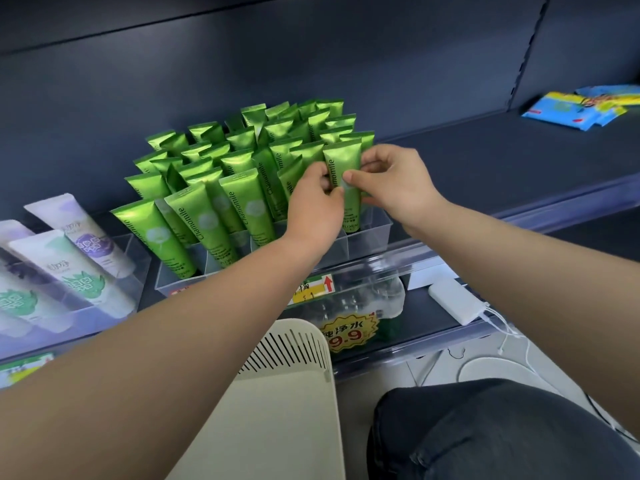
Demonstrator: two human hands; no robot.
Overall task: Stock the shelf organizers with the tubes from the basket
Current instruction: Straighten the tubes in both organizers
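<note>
I hold one green tube with both hands. My left hand curls its fingers onto the tube's left edge, and my right hand pinches the right side between thumb and fingers. The tube stands cap-down in the near right compartment of the clear organizer, with its crimped end up.

My main worry is the packed rows of green tubes to the left and behind. They already lean at different angles, and my left wrist hangs just over the nearest ones. If I draw that hand back carelessly, I judge it could drag one over and tip the rest like dominoes.

The compartment in front of my tube looks roomy, so the tube may flop forward against the wall when I let go. It needs to lean back on its neighbours.

The organizer sits close to the near shelf edge. Pushing down hard could slide it, and a tube tipped forward would drop toward the cream basket below or onto the floor. I cannot tell whether any tubes are left in the basket.
</note>
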